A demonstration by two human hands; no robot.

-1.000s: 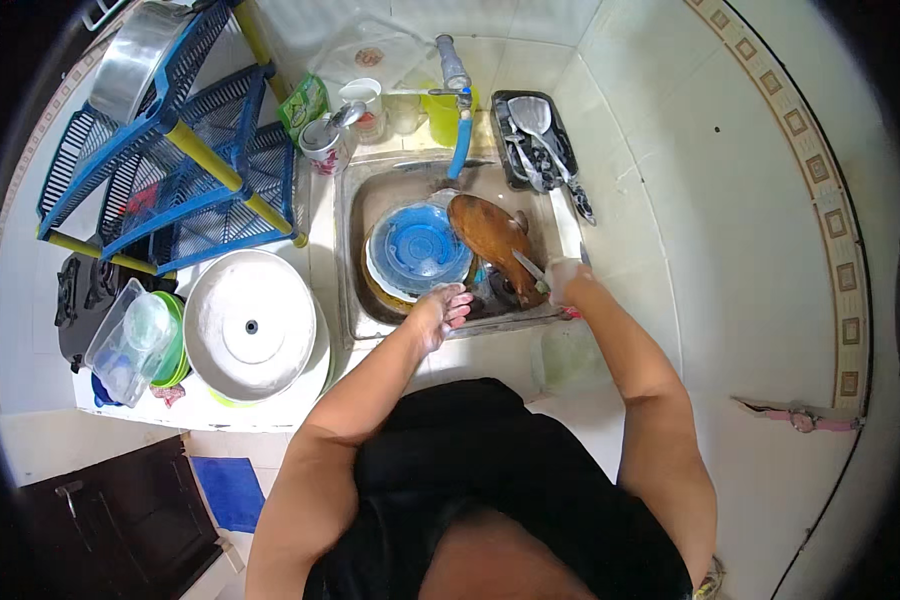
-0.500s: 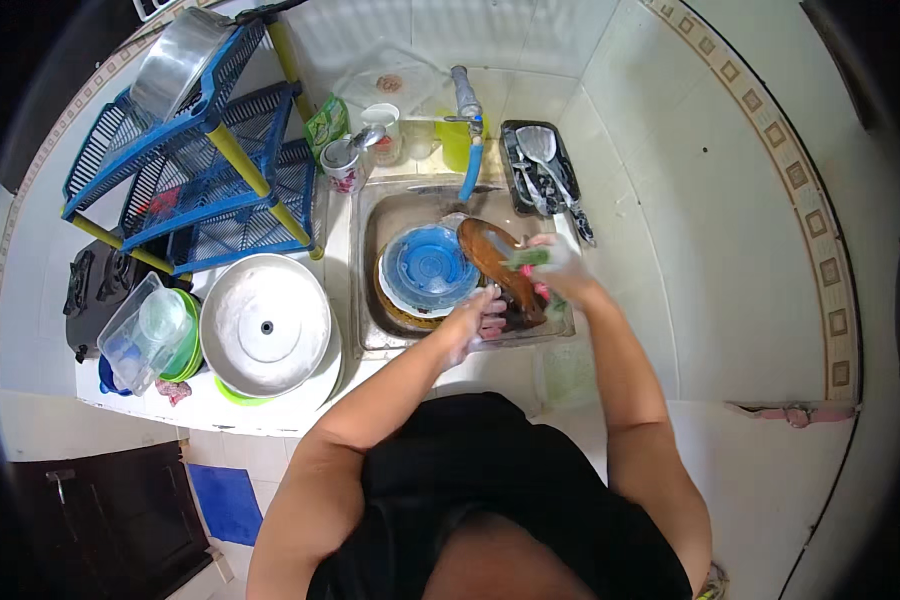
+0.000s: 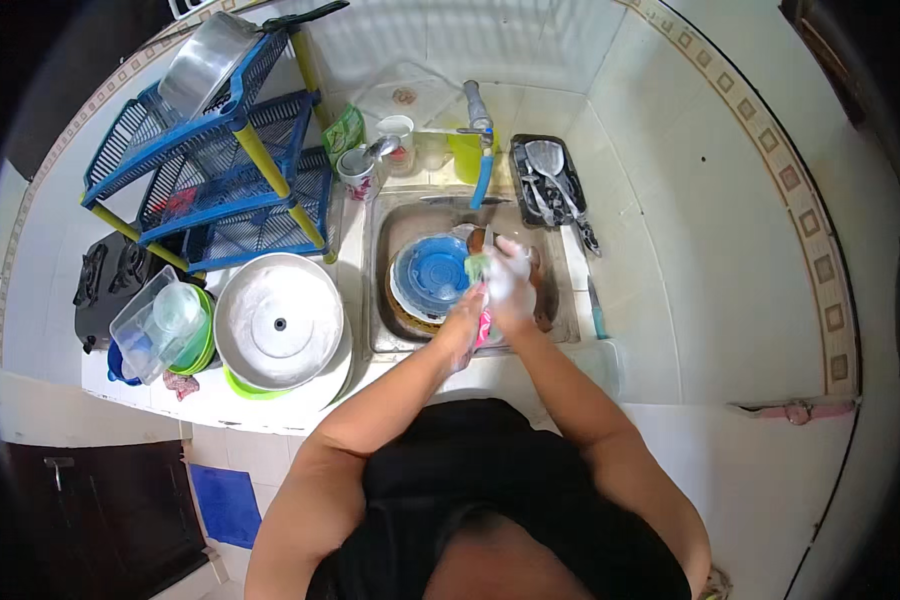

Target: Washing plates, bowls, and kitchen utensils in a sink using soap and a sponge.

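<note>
Over the sink (image 3: 378,335), my two hands meet in front of a blue basin (image 3: 430,262). My left hand (image 3: 460,325) is closed round the pink handle (image 3: 484,326) of what looks like a knife; a narrow blade tip (image 3: 488,236) shows beyond the fingers. Suds cover my right hand (image 3: 510,285), which presses a green sponge (image 3: 476,267) against the blade. Most of the blade is hidden by the fingers. Behind my right hand lies a brown wooden board (image 3: 536,268), largely covered. The blue basin rests on other stacked dishes in the sink.
A tap with a blue hose (image 3: 482,180) hangs over the sink's back edge. To the right stand a black utensil tray (image 3: 526,190) and a teal-handled tool (image 3: 598,318). On the left are a round metal pan (image 3: 280,350), green bowls (image 3: 206,345) and a blue rack (image 3: 195,235).
My right hand has moved left with the sponge, from over the board to my left hand. The pink handle, earlier beside my right hand, is now in my left hand.
</note>
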